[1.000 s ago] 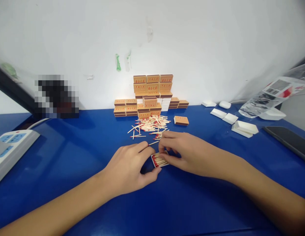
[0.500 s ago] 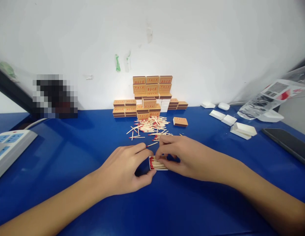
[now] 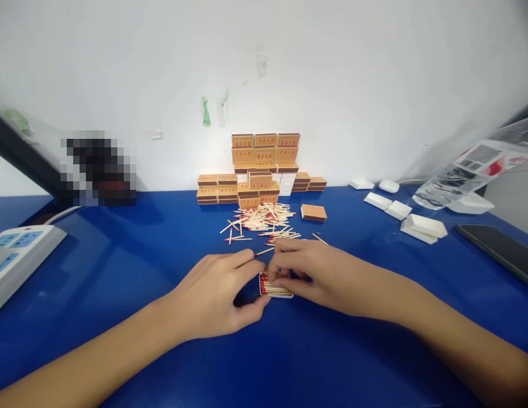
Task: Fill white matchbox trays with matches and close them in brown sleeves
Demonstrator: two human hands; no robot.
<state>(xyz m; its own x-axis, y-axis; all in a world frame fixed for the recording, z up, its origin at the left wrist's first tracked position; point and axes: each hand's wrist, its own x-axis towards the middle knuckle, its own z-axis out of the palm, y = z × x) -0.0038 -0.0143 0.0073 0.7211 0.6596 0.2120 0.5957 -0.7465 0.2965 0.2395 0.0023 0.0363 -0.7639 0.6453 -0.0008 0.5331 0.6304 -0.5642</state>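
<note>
A small white matchbox tray (image 3: 277, 294) filled with red-tipped matches lies on the blue table between both hands. My left hand (image 3: 223, 292) grips the left end of this tray between thumb and index finger. Over the tray's upper part, my right hand (image 3: 308, 272) has thumb and fingers pinched together at the matches; what is between the fingertips is too small to make out. Beyond the hands spreads a pile of loose matches (image 3: 266, 217). A closed orange matchbox (image 3: 313, 212) lies right of the pile.
Stacked matchboxes (image 3: 264, 155) stand against the wall. White empty trays (image 3: 424, 225), a white earphone case (image 3: 388, 185), a tilted plastic bottle (image 3: 455, 174) and a black phone (image 3: 497, 249) are at right. A power strip (image 3: 25, 260) lies at left.
The view has shifted slightly. My right fingertips have moved a little left over the tray, and a loose match now shows beyond my right hand.
</note>
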